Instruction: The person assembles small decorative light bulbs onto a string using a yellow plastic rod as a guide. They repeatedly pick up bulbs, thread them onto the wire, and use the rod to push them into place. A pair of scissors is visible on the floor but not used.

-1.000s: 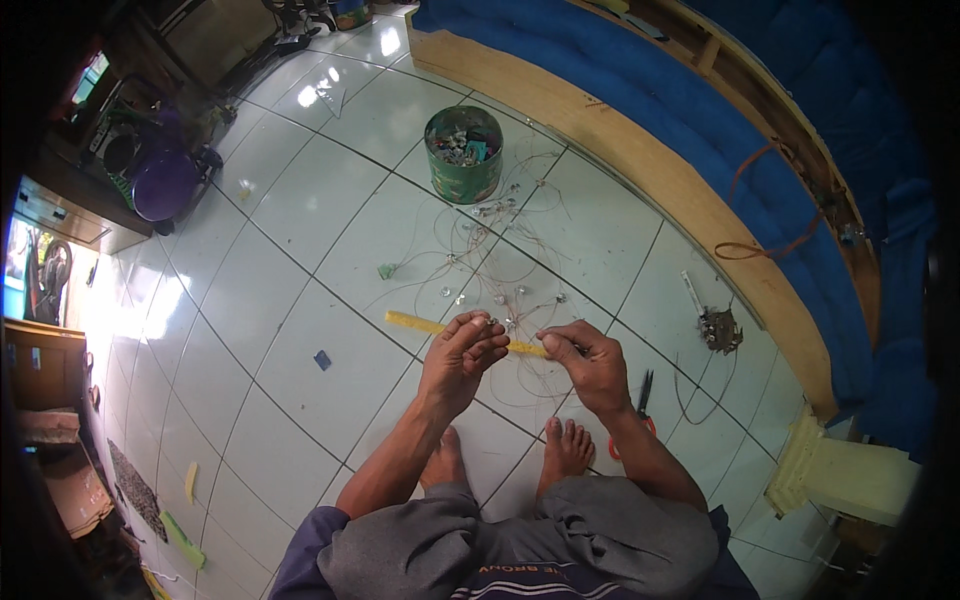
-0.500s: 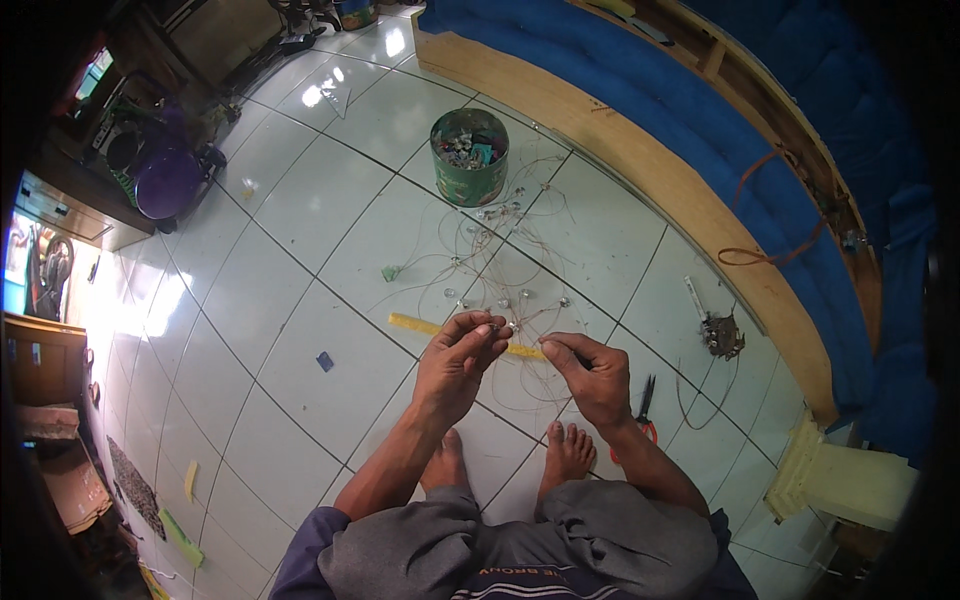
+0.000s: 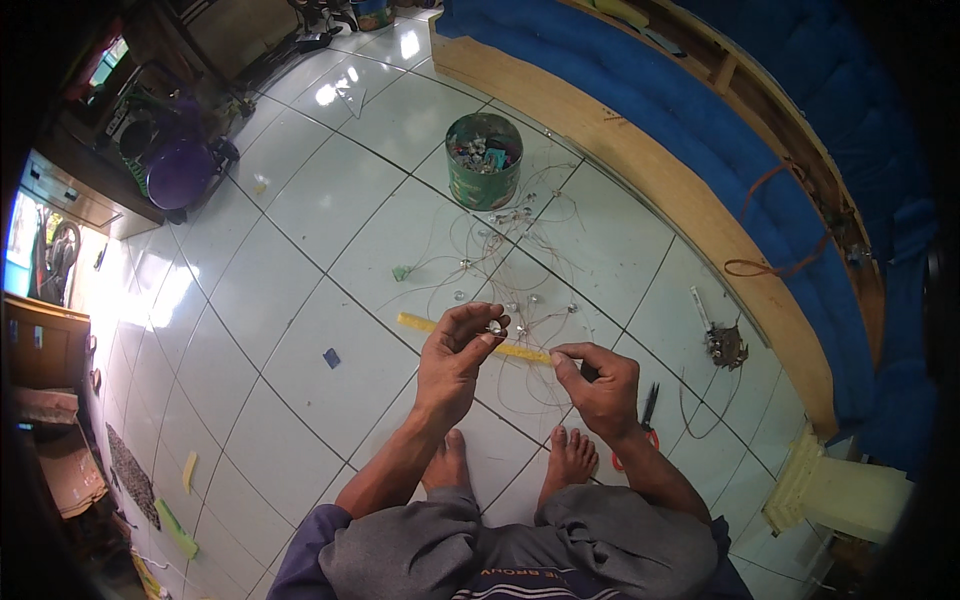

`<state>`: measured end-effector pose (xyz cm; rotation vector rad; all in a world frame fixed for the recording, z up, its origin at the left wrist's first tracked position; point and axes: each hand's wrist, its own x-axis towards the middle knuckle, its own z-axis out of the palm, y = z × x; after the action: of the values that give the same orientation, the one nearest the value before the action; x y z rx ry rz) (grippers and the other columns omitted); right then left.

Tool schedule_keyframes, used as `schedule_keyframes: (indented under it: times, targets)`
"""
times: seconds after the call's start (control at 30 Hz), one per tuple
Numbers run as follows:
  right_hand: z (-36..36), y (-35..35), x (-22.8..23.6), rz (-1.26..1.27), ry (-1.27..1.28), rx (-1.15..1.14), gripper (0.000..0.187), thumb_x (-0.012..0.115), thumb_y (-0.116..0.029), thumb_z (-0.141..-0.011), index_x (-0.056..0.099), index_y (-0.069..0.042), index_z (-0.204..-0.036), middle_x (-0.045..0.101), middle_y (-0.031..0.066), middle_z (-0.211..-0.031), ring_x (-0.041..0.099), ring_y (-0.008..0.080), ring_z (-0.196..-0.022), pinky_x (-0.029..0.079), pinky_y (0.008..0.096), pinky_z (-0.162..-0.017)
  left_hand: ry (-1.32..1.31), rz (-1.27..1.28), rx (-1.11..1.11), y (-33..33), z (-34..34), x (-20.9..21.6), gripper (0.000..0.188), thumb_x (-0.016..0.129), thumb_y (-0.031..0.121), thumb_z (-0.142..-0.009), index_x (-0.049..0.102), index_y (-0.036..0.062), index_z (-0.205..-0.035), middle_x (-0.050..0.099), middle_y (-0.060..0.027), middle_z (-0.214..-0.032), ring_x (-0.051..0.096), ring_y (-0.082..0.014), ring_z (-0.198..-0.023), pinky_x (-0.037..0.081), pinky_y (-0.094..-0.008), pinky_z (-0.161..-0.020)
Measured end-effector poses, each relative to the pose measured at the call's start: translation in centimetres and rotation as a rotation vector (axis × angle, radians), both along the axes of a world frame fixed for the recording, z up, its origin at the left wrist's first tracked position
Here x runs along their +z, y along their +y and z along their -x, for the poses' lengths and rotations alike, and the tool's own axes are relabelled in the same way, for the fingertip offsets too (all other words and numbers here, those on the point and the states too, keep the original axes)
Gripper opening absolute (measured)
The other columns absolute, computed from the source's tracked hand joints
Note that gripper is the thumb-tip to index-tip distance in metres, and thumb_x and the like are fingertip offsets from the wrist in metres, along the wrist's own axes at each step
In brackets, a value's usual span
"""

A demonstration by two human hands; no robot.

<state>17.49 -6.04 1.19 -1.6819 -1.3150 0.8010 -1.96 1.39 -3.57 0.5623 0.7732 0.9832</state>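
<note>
My left hand is closed around a small shiny round piece, held between thumb and fingers. My right hand is pinched shut at the right end of a yellow strip, as seen from above. A thin wire seems to run between the hands, but what the right fingertips grip is too fine to make out. Beyond my hands, a loose tangle of thin copper-coloured wires spreads over the tiles, with several small clear, shiny pieces among it.
A green tin of small odds and ends stands beyond the wires. Scissors with red handles lie beside my right forearm. Further right is a dark clump with wire. A blue-padded wooden frame borders the floor; a small blue piece lies left.
The shiny piece in my left hand now shows more plainly as that hand has turned a little. My right hand has drifted slightly right and down, and the whole view has shifted a little.
</note>
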Motion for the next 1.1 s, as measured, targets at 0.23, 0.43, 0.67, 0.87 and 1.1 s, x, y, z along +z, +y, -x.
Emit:
schedule_keyframes:
  times: [0.23,0.43,0.67,0.87,1.1]
  targets:
    - [-0.14,-0.23,-0.08,-0.048,-0.017,-0.037,0.013,0.075,-0.008,-0.089,0.076,0.002,-0.097,0.071,0.0065,-0.073,0.052,0.0045,-0.052,0.042,0.0246,-0.049,0.083,-0.046,0.025,-0.1,0.04,0.54,0.043,0.065,-0.005,-0.093,0.049,-0.0015,-0.133,0.059,-0.0202,-0.136,0.059,-0.0313,-0.128,0.047,-0.0425,-0.112]
    - [-0.24,-0.36,-0.17,-0.039,-0.05,-0.052,0.012,0.075,-0.008,-0.089,0.076,0.002,-0.096,0.07,0.0058,-0.071,0.051,0.0044,-0.052,0.041,0.0249,-0.048,0.079,-0.037,0.032,-0.2,0.15,0.83,0.044,0.065,-0.005,-0.093,0.048,-0.0029,-0.134,0.059,-0.022,-0.137,0.058,-0.0323,-0.129,0.048,-0.0424,-0.112]
    - [-0.27,-0.36,-0.48,-0.057,-0.082,-0.063,0.011,0.075,-0.008,-0.089,0.076,0.001,-0.095,0.068,0.0047,-0.069,0.049,0.0048,-0.051,0.039,0.0251,-0.047,0.073,-0.034,0.029,-0.33,0.12,0.87,0.044,0.065,-0.005,-0.093,0.048,-0.0037,-0.134,0.059,-0.0222,-0.136,0.059,-0.0329,-0.129,0.048,-0.0431,-0.112]
    - [-0.31,-0.35,-0.57,-0.066,-0.093,-0.05,0.011,0.075,-0.008,-0.088,0.076,0.001,-0.095,0.068,0.0046,-0.069,0.049,0.0048,-0.05,0.04,0.0252,-0.047,0.069,-0.028,0.034,-0.33,0.19,0.86,0.044,0.065,-0.005,-0.093,0.048,-0.0038,-0.133,0.059,-0.0219,-0.136,0.059,-0.0324,-0.129,0.048,-0.0427,-0.112]
    - [-0.24,-0.37,-0.6,-0.037,-0.079,-0.051,0.012,0.076,-0.008,-0.087,0.075,0.002,-0.095,0.07,0.0062,-0.072,0.051,0.005,-0.052,0.042,0.0246,-0.049,0.09,-0.062,0.04,-0.31,0.3,0.6,0.043,0.066,-0.004,-0.093,0.049,-0.0029,-0.133,0.059,-0.0211,-0.136,0.059,-0.0311,-0.128,0.048,-0.042,-0.112]
